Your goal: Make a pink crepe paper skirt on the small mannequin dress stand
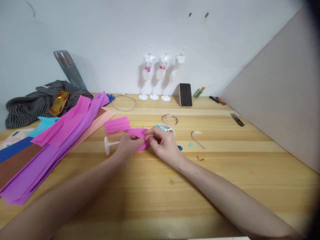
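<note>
My left hand (128,145) is closed around a small white doll mannequin lying on its side, whose round stand base (107,146) sticks out to the left. Bright pink crepe paper (138,132) lies over the mannequin's body, which is hidden beneath it and my fingers. With thumb and fingertips together, my right hand (165,143) pinches the right end of this paper. Another pink crepe piece (117,125) rests just beyond my left hand. Behind my right knuckles, a round container (170,128) is partly covered.
Three white mannequins (164,63) stand by the wall, beside a propped phone (185,95). Crepe paper strips (47,166), a striped cloth (27,103) and a bottle (70,70) occupy the left. To the right lie a curved strip (197,140), paper scraps (191,144) and a black cutter (237,120).
</note>
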A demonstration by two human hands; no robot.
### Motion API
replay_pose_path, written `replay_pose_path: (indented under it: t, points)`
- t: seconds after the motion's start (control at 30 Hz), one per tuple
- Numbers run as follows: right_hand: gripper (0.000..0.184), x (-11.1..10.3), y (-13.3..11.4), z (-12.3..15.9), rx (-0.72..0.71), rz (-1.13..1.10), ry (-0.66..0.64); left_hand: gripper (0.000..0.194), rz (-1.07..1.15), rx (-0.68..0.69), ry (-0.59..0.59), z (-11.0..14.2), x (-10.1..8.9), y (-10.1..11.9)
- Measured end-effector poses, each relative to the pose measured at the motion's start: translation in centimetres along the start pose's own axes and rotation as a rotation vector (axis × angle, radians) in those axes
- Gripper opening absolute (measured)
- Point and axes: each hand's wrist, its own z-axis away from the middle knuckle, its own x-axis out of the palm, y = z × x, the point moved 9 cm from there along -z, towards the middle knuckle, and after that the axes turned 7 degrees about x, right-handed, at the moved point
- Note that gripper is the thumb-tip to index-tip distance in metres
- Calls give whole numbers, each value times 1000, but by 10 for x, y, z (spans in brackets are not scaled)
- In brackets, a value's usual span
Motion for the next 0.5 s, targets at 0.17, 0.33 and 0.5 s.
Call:
replay_pose_path:
  t: [0.17,0.33,0.5]
  points:
    - [26,-1,3,0,16,-15,17,22,103,13,-89,2,3,2]
    - [26,-3,-5,2,-27,42,41,28,200,18,-118,1,4,1]
    - [24,-2,-6,3,-37,28,35,34,344,26,-159,0,6,-4]
